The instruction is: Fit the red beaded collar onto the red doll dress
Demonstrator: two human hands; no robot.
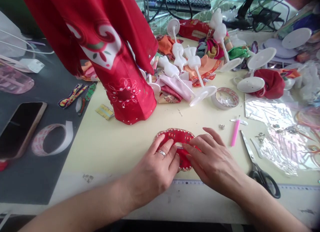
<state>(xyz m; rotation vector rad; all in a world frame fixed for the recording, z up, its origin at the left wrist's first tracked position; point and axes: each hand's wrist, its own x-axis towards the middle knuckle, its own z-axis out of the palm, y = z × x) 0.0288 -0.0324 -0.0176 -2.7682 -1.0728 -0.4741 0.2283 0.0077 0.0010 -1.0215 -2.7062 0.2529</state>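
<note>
A small curved piece of red fabric [176,136] with a beaded gold and white edge lies on the cream tabletop [100,152], near its front edge. My left hand [160,162] presses down on its left part, with the fingers spread over the cloth. My right hand [212,157] rests on its right part, fingertips on the red cloth near the middle. Between them, the hands hide most of the lower half of the piece. A small gap in the fabric shows near the fingertips.
A tall red embroidered garment [125,91] stands at the upper left. Behind it lie white plastic stands [200,95] and fabric scraps [170,93]. To the right are a tape roll [225,98], a pink tool [235,133], black-handled scissors [260,172] and foil sheets [280,138]. A phone [21,128] lies at the left.
</note>
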